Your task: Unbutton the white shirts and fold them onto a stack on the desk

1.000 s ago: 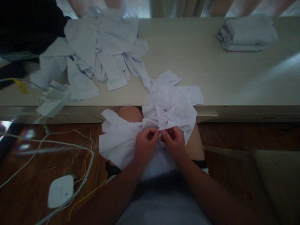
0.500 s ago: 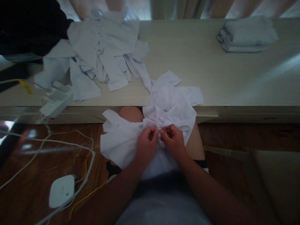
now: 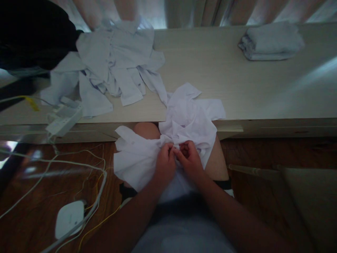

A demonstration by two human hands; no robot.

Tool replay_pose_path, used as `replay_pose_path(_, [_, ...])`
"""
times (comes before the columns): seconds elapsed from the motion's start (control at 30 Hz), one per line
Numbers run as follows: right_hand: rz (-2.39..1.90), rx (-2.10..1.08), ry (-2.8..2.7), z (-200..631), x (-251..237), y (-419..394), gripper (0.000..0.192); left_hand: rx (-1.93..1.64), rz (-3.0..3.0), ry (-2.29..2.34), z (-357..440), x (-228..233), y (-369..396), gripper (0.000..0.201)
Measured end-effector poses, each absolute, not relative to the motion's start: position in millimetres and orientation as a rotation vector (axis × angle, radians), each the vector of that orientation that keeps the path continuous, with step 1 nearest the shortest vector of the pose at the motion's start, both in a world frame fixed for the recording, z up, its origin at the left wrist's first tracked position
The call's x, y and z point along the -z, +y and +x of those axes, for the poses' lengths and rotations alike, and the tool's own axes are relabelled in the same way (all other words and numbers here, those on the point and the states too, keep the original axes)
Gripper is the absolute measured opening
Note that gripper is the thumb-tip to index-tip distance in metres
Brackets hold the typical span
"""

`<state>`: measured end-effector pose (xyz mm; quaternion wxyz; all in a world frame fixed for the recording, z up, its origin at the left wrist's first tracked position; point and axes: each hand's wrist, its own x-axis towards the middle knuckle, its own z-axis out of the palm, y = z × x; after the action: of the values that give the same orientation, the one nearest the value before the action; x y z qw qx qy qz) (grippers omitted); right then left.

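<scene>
**Over the lap, two hands pinch a crumpled white shirt**

Over the person's knees, a white shirt hangs down from the front edge of the pale wooden surface: its upper part is bunched on the surface, its lower part spreads across the lap, one flap fanning out to the person's left. No box, bin or basket shows anywhere in view; all the cloth lies loose.

Both hands meet at the middle of the shirt, just below the surface edge. The left hand is curled, thumb and fingertips closed on a fold of the fabric. The right hand sits right against it, fingers bent inward and pinched on the same bunched spot. The fingertips of the two hands touch or nearly touch; what small part of the shirt they grip is too small to make out.

Farther back on the surface, to the left, lies a heap of pale blue shirts, one sleeve trailing toward the white shirt. At the far right rests a folded stack of grey cloth, well apart from the hands. A white power strip sits at the surface's left edge, and white and yellow cables run down to the wooden floor, where a small white device lies.
</scene>
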<state>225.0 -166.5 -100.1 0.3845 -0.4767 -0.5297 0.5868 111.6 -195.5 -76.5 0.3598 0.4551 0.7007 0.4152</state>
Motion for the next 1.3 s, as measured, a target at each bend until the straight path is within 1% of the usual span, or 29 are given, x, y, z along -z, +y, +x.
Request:
replay_pose_path(0.33, [-1.196, -1.505, -1.394, 229, 104, -166, 0.021, -1.095, 1.104, 1.807, 112, 74, -195, 0.016])
replay_pose_path(0.53, [-1.121, -1.665, -1.178, 230, 104, -160, 0.024, -1.102, 1.009, 1.625, 102, 68, -192, 0.015])
replay_pose_path(0.73, [-1.146, -1.693, -1.078, 228, 102, -158, 0.029, -1.135, 0.876, 1.518, 101, 68, -193, 0.016])
replay_pose_path(0.87, [-1.083, -1.712, -1.038, 225, 99, -158, 0.031, -1.202, 0.77, 1.464, 102, 72, -193, 0.012])
replay_pose_path(1.0, [-1.072, -1.74, -1.106, 226, 97, -156, 0.034, -1.231, 0.711, 1.44, 102, 73, -191, 0.017])
replay_pose_path(1.17, [-1.092, -1.739, -1.216, 228, 104, -155, 0.027, -1.251, 0.741, 1.53, 101, 76, -189, 0.021])
replay_pose_path(1.3, [-1.142, -1.702, -1.251, 229, 104, -157, 0.024, -1.148, 0.912, 1.59, 101, 78, -190, 0.02])
